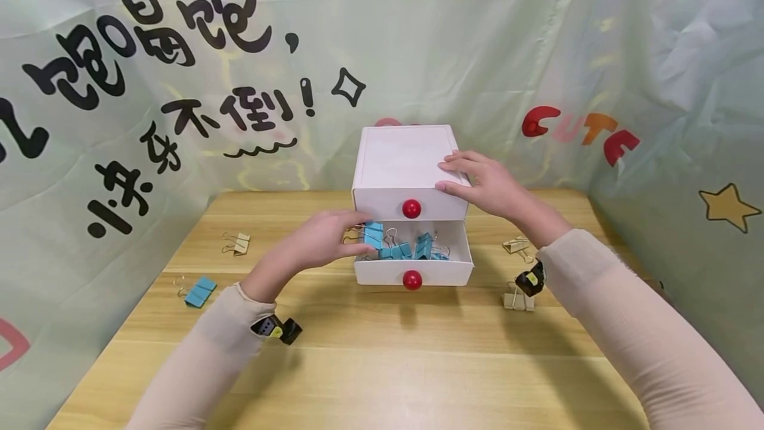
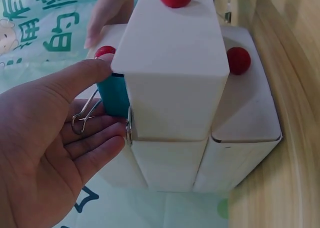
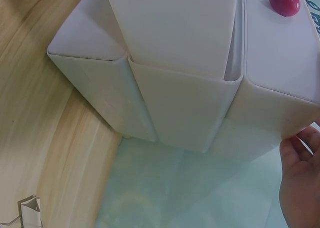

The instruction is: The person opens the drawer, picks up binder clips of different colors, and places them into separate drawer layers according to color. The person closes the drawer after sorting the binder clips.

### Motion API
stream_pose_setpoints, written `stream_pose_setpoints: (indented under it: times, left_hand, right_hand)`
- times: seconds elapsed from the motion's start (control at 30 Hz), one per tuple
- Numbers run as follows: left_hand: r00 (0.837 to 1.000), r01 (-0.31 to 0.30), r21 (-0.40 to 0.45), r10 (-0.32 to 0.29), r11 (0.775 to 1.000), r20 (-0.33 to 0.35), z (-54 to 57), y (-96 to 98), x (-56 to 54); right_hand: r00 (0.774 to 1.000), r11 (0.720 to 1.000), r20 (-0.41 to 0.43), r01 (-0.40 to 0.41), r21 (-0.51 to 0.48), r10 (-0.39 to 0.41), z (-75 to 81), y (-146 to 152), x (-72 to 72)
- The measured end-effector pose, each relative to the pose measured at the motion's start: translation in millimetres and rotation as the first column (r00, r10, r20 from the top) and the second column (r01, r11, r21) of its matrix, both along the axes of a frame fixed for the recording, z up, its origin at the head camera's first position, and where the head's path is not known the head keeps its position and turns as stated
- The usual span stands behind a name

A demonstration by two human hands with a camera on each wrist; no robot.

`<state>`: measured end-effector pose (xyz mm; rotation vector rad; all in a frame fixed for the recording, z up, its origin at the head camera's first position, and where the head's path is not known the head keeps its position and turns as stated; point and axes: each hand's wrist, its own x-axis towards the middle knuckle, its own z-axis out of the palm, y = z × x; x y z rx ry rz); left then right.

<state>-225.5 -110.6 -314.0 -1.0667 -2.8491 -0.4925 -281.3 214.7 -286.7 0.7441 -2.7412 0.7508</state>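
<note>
A white drawer box (image 1: pixel 402 154) with red knobs stands at the back of the table, its middle drawer (image 1: pixel 382 273) pulled out. Several blue binder clips (image 1: pixel 423 245) lie inside that drawer. At the drawer's left side my left hand (image 1: pixel 319 239) pinches a blue binder clip (image 2: pixel 115 97) between thumb and fingers; its wire handles stick out toward the palm. My right hand (image 1: pixel 491 186) rests on the top right of the box, thumb near the front edge. In the right wrist view, part of the right hand (image 3: pixel 302 175) touches the top unit's side.
On the table's left lie a cream binder clip (image 1: pixel 237 244) and a blue binder clip (image 1: pixel 200 291). On the right are two cream clips, one farther back (image 1: pixel 516 245) and one nearer (image 1: pixel 518 300). A printed cloth (image 1: pixel 477 38) hangs behind.
</note>
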Motion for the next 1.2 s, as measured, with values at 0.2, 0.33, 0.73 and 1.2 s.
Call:
stream_pose_setpoints:
  times: [0.2,0.33,0.73,1.2]
  left_hand:
    - [1.0,0.018,-0.009,-0.018,1.0,0.012,-1.4,6.9,-2.9]
    - [0.999,0.039,-0.028,-0.039,0.999,0.001,-0.8,11.5,-4.2]
    - [0.998,0.063,-0.075,-0.064,0.995,-0.011,-7.4,26.9,-9.5]
    - [0.974,0.191,-0.17,-0.209,0.967,-0.089,-13.0,40.4,-16.8]
  right_hand:
    - [1.0,1.0,-0.009,-0.007,-0.003,0.007,-0.7,0,0.2]
    - [1.0,1.0,-0.012,-0.006,-0.004,0.006,-0.7,0,-0.1]
    - [1.0,1.0,-0.018,-0.006,-0.004,0.006,-1.4,0,0.3]
    - [1.0,1.0,-0.007,-0.003,-0.016,0.002,-2.9,0,-0.8]
